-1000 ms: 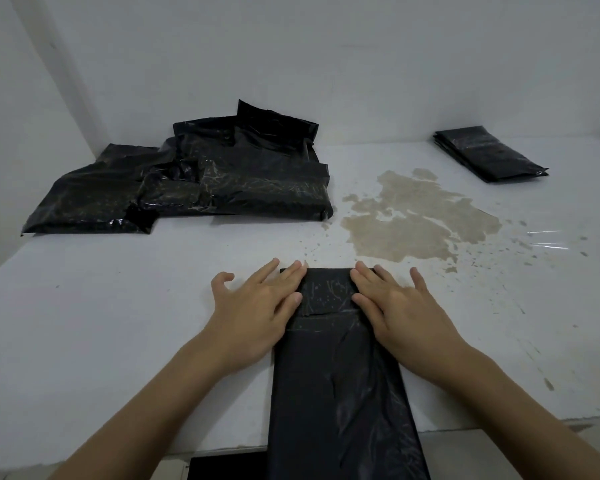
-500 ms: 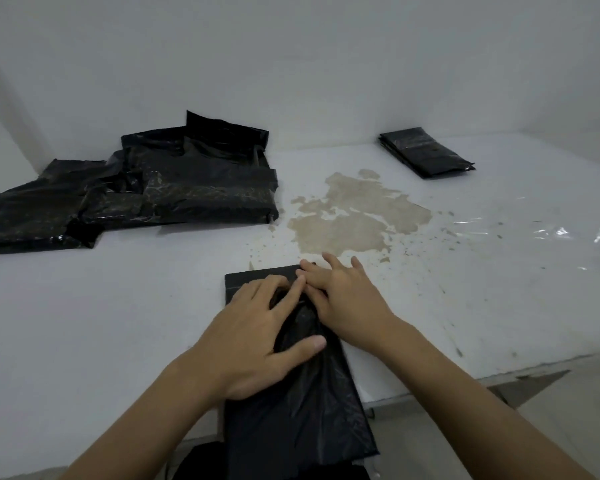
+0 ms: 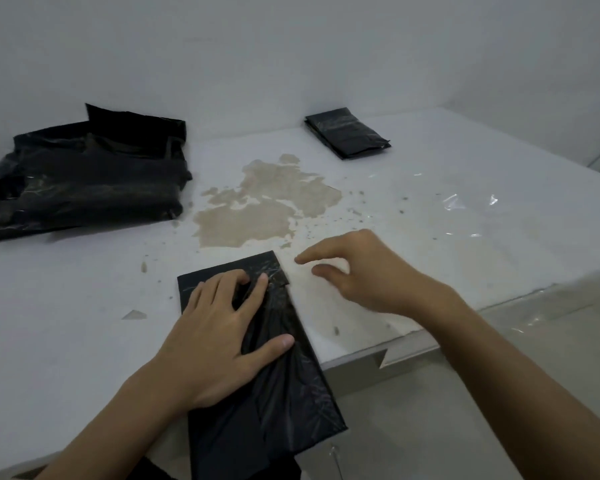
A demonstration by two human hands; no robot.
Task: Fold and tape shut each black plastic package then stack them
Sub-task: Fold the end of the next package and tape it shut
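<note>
Right now a long black plastic package lies on the white counter, its far end folded over and its near end hanging past the counter's front edge; what it holds cannot be seen through the plastic. Glossy streaks on the folded end look like clear tape, though I cannot tell for certain. The left hand lies flat on top of that package with its fingers straight and spread, the fingertips pressing the folded flap and the thumb stretched out across the middle of the plastic. The right hand hovers just beside the package's far right corner, above the bare counter, its fingers loosely curled and holding nothing, the forefinger pointing left toward the flap without touching it. Both forearms come in from the near edge, the right one crossing over the counter's corner. At the far left, against the wall, sits a loose heap of crumpled black plastic bags, overlapping one another. At the far right, well apart from the hands, rests a small neat stack of folded black packages. Between heap and stack a large tan stain marks the counter, and some crinkled clear film lies to the right of it.
</note>
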